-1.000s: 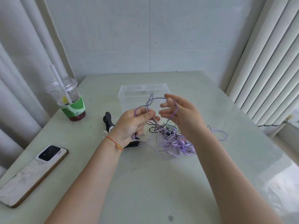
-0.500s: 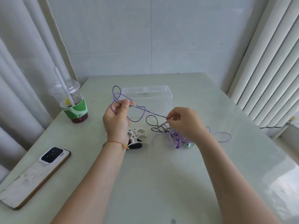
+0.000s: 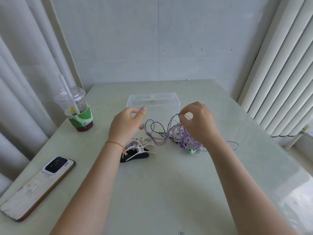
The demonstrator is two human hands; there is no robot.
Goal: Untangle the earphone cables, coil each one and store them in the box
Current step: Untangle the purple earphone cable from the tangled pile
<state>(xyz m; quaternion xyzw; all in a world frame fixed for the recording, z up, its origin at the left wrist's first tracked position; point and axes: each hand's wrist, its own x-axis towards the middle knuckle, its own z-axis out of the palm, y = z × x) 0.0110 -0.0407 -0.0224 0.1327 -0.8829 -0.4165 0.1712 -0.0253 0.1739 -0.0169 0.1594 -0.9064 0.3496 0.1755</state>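
A tangle of purple, lilac and black earphone cables (image 3: 176, 134) lies on the table in front of a clear plastic box (image 3: 153, 102). My right hand (image 3: 198, 122) pinches strands at the top of the tangle and lifts them. My left hand (image 3: 126, 123) hovers left of the cables with fingers apart and nothing in it. A loose purple loop (image 3: 234, 145) trails out to the right of the tangle. A mint green piece (image 3: 194, 152) sits under the tangle.
White and black cable winders (image 3: 138, 150) lie just below my left hand. A plastic drink cup with a straw (image 3: 76, 109) stands at the left. A phone (image 3: 37, 187) lies face down near the left table edge. Blinds hang at the right.
My left hand has let go of the purple cable and opened. The cable loops have dropped toward the table. My right hand has risen, pinching strands above the tangle.
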